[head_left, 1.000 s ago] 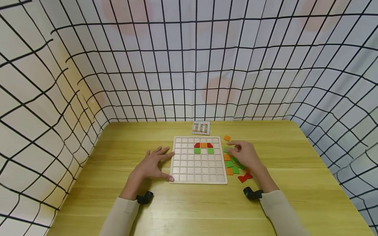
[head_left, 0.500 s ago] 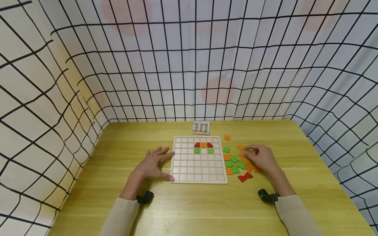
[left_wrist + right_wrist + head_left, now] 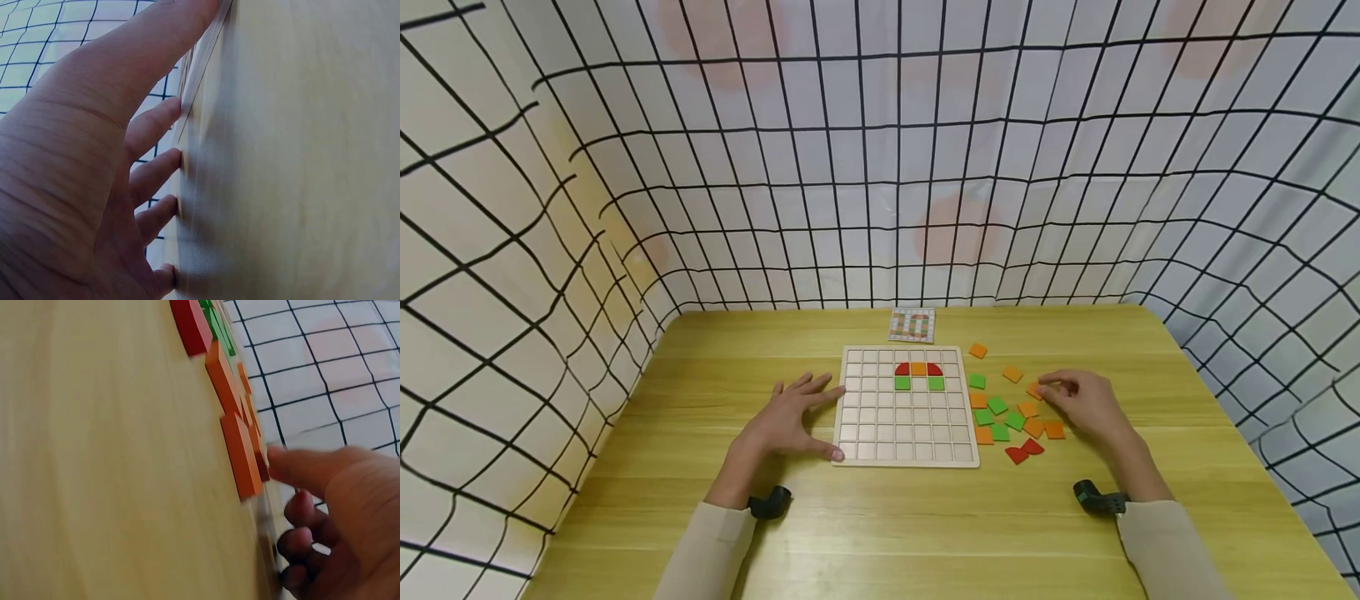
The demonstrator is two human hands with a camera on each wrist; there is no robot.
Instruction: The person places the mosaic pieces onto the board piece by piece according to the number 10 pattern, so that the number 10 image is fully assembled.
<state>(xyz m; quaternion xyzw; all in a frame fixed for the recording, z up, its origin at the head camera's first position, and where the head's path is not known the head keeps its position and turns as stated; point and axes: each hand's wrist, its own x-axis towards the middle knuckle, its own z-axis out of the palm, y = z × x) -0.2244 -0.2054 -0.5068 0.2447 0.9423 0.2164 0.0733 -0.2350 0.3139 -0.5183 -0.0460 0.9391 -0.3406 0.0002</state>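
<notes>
My left hand point(image 3: 782, 421) lies spread at the left edge of a pale wooden grid board point(image 3: 906, 425), thumb and index finger touching its side. Red rounded tiles point(image 3: 902, 369), an orange square tile point(image 3: 918, 369) and green tiles point(image 3: 902, 383) sit in the board's upper cells. Right of the board, my right hand point(image 3: 1086, 404) pinches the edge of an orange square tile point(image 3: 1034, 390) between thumb and index finger. In the right wrist view the thumb meets an orange tile point(image 3: 260, 456), and the other fingers are curled.
Loose orange tiles point(image 3: 1055, 430), green tiles point(image 3: 996, 405) and red tiles point(image 3: 1017, 455) lie between the board and my right hand. A small printed pattern card point(image 3: 912, 325) lies behind the board. White grid-patterned curtain walls point(image 3: 880, 167) surround the wooden table point(image 3: 880, 533).
My right hand has left a green tile beside the board and moved right across the loose tiles. An orange tile has slid right with its fingers. My left hand has stayed put.
</notes>
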